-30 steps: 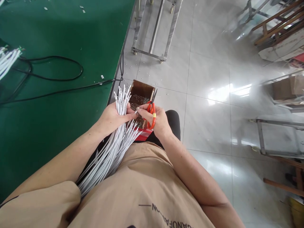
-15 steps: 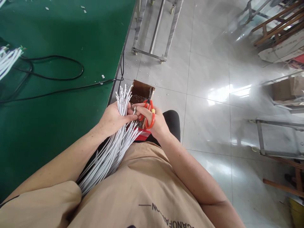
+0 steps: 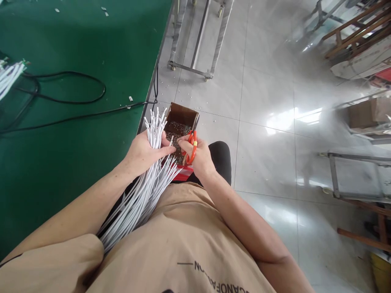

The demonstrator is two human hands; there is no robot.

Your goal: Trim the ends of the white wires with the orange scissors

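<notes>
While the green table (image 3: 61,134) fills the left of the view and pale floor tiles (image 3: 269,101) fill the right, the person's tan shirt (image 3: 183,244) takes up the bottom, and both bare forearms reach forward from it to meet over the lap. Dark capital letters run across the shirt front, upside down to the camera and cut off at the lower edge, so they cannot be read with any certainty.

A thick bundle of white wires (image 3: 143,191) runs from the lap up through the left hand (image 3: 143,152). Its fingers are curled closed around the bundle, thumb stretched across toward the other hand, and the wire ends fan out above the knuckles. Just beyond the hands, an open cardboard box (image 3: 180,118) sits on the floor against the table edge, with a layer of small dark bits inside it.

The right hand (image 3: 198,156) is closed as well, its fingers threaded through the orange handles of a pair of scissors (image 3: 191,144) whose blades point up over the box; whether the blades are parted cannot be told. Thumb and forefinger pinch the tip of a single wire (image 3: 171,141) pulled slightly apart from the bundle, touching the left thumb.

A black cable (image 3: 73,99) loops across the table, and a few more white wires (image 3: 7,77) lie at its far left edge.
</notes>
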